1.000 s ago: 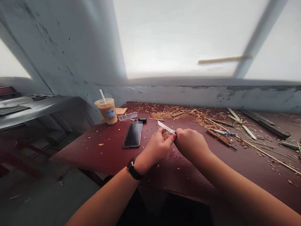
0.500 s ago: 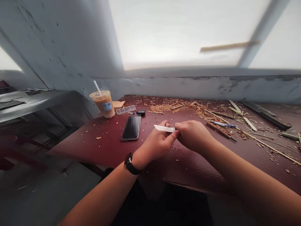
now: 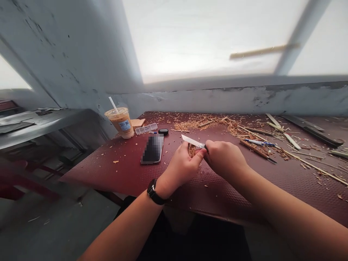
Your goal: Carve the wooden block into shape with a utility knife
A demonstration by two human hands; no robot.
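My right hand (image 3: 225, 156) is closed round the dark handle of a knife (image 3: 191, 141), whose pale blade points to the left. In my left hand (image 3: 183, 163) is a small brown piece of wood (image 3: 191, 150), mostly covered by the fingers. The blade lies just above the wood, and my left thumb reaches to the base of the blade beside my right hand. Both hands are over the dark red table (image 3: 174, 192). A black watch (image 3: 154, 192) is on my left wrist.
Left of my hands lies a phone (image 3: 152, 150), with a black case (image 3: 163, 132), a clear plastic box (image 3: 146, 128) and an iced drink cup (image 3: 121, 123) behind. To the right are wood shavings (image 3: 233, 127), a pen (image 3: 259, 143), a carving tool (image 3: 255, 150) and a large blade (image 3: 312, 128).
The knife blade has tilted, its tip rising away from my left hand, and more of the brown wood shows. The whole view has shifted slightly.
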